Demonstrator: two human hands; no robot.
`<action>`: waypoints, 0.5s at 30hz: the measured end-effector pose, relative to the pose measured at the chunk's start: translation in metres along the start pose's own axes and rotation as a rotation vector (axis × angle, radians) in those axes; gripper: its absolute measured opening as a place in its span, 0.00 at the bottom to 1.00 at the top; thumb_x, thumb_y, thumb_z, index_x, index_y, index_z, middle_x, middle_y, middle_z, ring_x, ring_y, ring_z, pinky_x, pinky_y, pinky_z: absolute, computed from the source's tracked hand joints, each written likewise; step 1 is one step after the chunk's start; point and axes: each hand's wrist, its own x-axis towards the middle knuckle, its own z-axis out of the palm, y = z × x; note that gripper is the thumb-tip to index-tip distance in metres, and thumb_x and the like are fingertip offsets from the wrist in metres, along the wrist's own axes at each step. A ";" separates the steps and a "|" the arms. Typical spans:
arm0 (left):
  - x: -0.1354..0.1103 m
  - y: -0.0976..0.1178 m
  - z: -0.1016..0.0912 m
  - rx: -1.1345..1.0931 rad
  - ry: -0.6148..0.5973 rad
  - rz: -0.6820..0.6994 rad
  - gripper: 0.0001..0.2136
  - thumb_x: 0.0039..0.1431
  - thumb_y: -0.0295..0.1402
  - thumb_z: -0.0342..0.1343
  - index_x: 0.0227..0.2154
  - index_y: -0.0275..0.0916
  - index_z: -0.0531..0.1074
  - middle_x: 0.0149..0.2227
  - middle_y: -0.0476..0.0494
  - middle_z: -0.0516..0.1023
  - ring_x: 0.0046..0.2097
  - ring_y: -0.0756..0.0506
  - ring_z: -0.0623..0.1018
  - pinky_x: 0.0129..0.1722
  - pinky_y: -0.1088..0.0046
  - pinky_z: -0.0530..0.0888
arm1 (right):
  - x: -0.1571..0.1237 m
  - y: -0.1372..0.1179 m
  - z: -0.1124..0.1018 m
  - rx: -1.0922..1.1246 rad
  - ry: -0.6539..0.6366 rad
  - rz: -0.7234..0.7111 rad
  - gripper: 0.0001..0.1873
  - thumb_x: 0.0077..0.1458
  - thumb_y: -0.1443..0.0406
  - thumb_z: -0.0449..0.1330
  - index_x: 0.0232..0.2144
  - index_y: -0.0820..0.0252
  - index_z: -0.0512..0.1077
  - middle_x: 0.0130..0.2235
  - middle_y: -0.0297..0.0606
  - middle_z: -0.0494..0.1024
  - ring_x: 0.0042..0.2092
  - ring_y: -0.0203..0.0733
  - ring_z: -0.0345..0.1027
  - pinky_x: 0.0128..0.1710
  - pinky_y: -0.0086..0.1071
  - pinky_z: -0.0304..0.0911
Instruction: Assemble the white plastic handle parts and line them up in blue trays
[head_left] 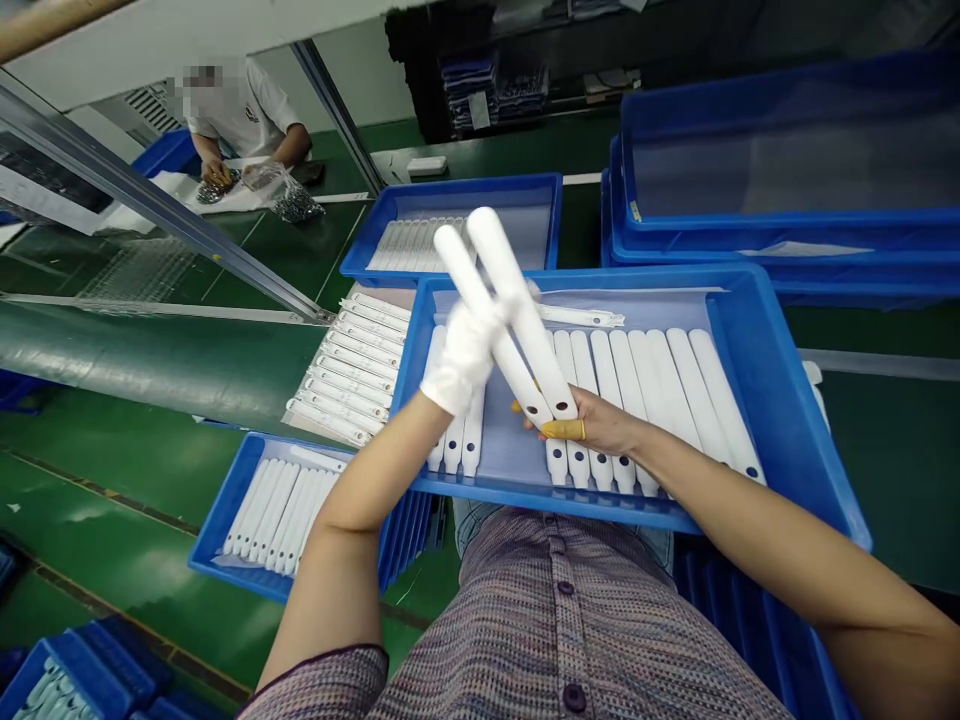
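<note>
Two long white pieces (517, 290), rounded at the top with a dark round spot near the lower end, cross in front of me above the blue tray (795, 400). My right hand (592, 420), with yellow finger covers, is closed around their lower ends. Against the middle of the pieces is my left hand (476, 345) in a white glove. Motion smears its fingers, so their grip is unclear. Similar white pieces (660, 390) lie side by side in the tray, with a few more at its left end. One narrow white part (581, 316) lies crosswise behind them.
Narrow white parts (360, 360) lie in a row left of the tray. More white pieces fill a lower blue tray (202, 550) and a rear blue tray (559, 225). Stacked blue trays (787, 235) stand at back right. Across a metal frame (202, 225), a person (251, 120) handles small parts.
</note>
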 end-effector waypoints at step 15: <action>-0.040 -0.041 0.009 -0.033 0.009 -0.176 0.21 0.53 0.48 0.72 0.44 0.40 0.84 0.43 0.38 0.86 0.49 0.37 0.84 0.48 0.61 0.81 | 0.009 -0.022 0.009 -0.190 0.446 -0.314 0.46 0.46 0.50 0.77 0.63 0.42 0.61 0.64 0.43 0.66 0.53 0.48 0.73 0.57 0.47 0.70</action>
